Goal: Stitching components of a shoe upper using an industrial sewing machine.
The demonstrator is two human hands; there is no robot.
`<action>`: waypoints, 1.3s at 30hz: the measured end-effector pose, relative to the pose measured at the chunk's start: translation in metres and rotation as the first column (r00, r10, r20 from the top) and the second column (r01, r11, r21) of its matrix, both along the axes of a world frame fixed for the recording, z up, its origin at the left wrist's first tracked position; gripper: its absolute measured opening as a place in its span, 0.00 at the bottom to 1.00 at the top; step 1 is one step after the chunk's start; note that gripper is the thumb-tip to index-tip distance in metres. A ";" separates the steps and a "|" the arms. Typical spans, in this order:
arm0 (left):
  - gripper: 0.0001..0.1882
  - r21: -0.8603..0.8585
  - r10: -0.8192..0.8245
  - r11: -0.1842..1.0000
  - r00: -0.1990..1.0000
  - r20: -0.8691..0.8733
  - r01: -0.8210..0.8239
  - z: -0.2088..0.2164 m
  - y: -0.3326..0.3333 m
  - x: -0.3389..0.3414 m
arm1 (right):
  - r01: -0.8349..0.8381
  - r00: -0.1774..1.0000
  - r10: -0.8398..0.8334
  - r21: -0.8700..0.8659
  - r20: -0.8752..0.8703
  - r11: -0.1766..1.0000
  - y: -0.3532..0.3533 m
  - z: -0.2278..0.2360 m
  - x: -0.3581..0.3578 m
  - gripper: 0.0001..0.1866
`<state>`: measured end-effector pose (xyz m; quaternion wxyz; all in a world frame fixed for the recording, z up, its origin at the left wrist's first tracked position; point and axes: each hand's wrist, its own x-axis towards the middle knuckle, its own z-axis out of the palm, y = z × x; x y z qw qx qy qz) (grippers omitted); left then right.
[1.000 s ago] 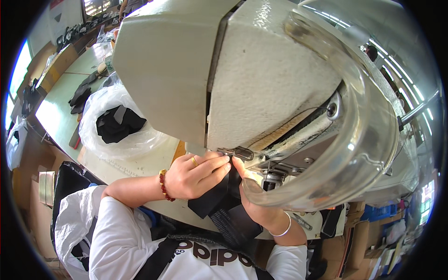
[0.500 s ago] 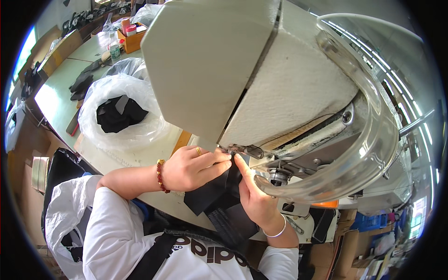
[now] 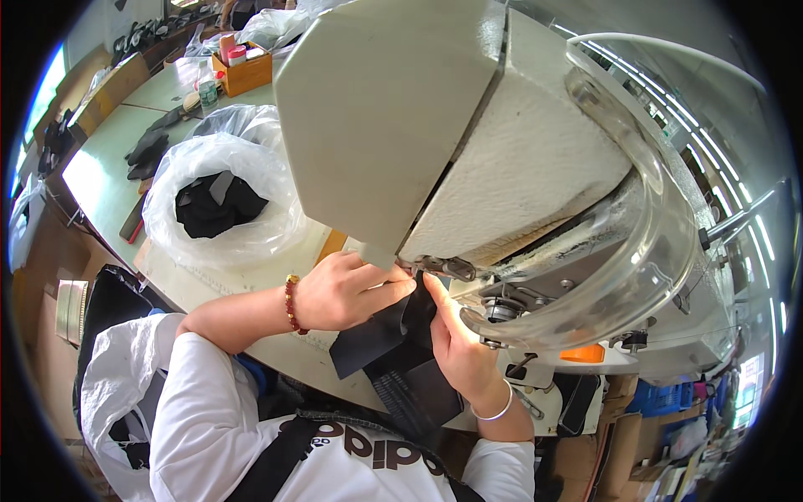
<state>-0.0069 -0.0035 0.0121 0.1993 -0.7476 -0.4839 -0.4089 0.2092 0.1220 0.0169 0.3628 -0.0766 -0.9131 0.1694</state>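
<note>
Under the head of a pale grey sewing machine (image 3: 381, 117), both hands are at a black fabric piece (image 3: 366, 341). My left hand (image 3: 339, 293) pinches its upper end, fingers bent and pressed together. From the other side my right hand (image 3: 462, 350) grips the same end, with the forefinger stretched along it toward the presser foot. The fabric hangs down over the table edge, and a ribbed dark strip shows on its lower part. The needle and the exact stitching point are hidden behind the machine head and my fingertips.
A clear plastic bag (image 3: 167, 222) holding black fabric pieces (image 3: 219, 207) stands on the table at left. Behind it are dark pieces (image 3: 149, 151) and an orange box (image 3: 249, 75). A transparent curved guard (image 3: 661, 268) arches close to my right hand. A phone-like black object (image 3: 577, 403) lies at right.
The machine head appears slightly farther right in the picture. My left hand has shifted a little upward, its fingers more tucked in. Both hands keep hold of the fabric.
</note>
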 end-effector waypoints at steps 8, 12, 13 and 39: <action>0.15 0.039 0.057 0.998 0.994 -0.094 -0.053 0.005 -0.005 0.007 | 0.152 0.976 -0.183 0.240 0.115 0.959 -0.008 0.002 0.008 0.29; 0.16 0.060 0.083 0.995 0.991 -0.107 -0.077 0.012 -0.009 0.010 | 0.116 0.966 -0.182 0.322 0.182 0.940 -0.004 0.008 0.012 0.29; 0.16 0.074 0.084 0.994 0.987 -0.138 -0.074 0.013 -0.010 0.011 | 0.137 0.966 -0.182 0.232 0.184 0.963 -0.005 0.010 0.012 0.29; 0.15 0.375 0.115 0.926 0.926 -0.360 0.031 0.005 -0.006 0.019 | -0.074 0.988 0.084 -0.081 0.128 0.994 -0.002 0.029 0.007 0.29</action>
